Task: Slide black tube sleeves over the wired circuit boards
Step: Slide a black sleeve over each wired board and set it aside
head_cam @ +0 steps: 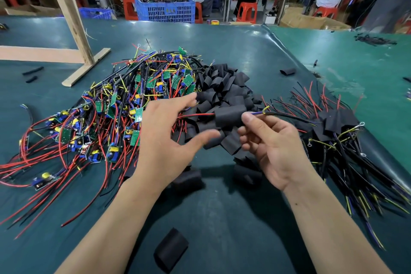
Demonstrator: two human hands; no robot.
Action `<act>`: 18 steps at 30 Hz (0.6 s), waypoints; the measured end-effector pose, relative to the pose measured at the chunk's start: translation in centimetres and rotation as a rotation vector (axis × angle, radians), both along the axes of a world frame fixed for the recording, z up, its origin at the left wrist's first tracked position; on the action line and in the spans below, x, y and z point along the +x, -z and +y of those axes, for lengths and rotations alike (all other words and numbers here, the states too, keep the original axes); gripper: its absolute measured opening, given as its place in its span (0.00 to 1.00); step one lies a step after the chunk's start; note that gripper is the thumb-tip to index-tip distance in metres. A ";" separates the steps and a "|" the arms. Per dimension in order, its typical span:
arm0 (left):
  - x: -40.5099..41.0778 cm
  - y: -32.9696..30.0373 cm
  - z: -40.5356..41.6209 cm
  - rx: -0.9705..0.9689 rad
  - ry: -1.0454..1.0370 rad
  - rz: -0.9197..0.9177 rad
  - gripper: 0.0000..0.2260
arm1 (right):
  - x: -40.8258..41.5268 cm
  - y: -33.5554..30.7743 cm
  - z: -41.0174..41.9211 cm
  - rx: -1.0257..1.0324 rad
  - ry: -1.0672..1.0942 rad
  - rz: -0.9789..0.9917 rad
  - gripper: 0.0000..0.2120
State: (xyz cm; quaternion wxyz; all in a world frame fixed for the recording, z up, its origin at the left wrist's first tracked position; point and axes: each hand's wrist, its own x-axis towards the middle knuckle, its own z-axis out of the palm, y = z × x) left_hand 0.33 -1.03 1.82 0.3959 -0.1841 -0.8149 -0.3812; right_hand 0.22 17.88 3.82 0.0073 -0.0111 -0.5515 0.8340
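The worktop (222,51) carries three masses: bare wired circuit boards (106,113) heaped to the left, loose black tube sleeves (222,87) in the middle, finished assemblies (338,131) to the right; the unit in hand sits between the hands, over the sleeve pile. Its sleeve (229,115) lies with long axis left to right; red leads (195,115) exit the left end, blue-yellow leads (260,113) the right. The right hand (273,147) pinches the blue-yellow leads just beside the sleeve's right end; this grip is the nearer. The left hand (169,138) is spread, fingers apart, holding nothing, just left of the sleeve.
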 end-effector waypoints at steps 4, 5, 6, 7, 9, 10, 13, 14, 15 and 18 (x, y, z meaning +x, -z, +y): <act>-0.2 0.1 -0.4 0.025 -0.108 0.096 0.11 | -0.7 -0.7 1.6 -0.051 0.363 0.103 0.06; -0.2 0.2 -0.4 0.009 -0.101 0.072 0.09 | -0.9 -0.9 2.3 -0.085 0.465 0.116 0.06; -0.3 0.2 -0.4 -0.018 -0.087 0.037 0.07 | -1.1 -1.0 3.0 -0.124 0.563 0.109 0.07; -0.4 0.2 -0.4 -0.052 -0.076 -0.007 0.06 | -1.3 -1.0 3.8 -0.172 0.649 0.086 0.08; -0.5 0.5 -0.4 -0.129 -0.089 -0.115 0.07 | -1.7 -0.8 5.2 -0.300 0.780 0.004 0.09; -0.7 0.7 -0.5 -0.169 -0.119 -0.166 0.08 | -1.8 -0.6 5.8 -0.374 0.833 -0.033 0.09; -0.9 1.2 -0.6 -0.250 -0.200 -0.247 0.09 | -1.9 -0.1 6.8 -0.531 0.936 -0.080 0.07; -0.9 1.2 -0.7 -0.250 -0.213 -0.253 0.08 | -1.9 0.0 6.8 -0.550 0.941 -0.084 0.07; -1.0 1.2 -0.8 -0.244 -0.221 -0.255 0.08 | -1.9 0.0 6.6 -0.557 0.935 -0.089 0.07; -1.1 1.2 -1.1 -0.244 -0.255 -0.253 0.07 | -1.9 0.2 5.8 -0.501 0.876 -0.147 0.06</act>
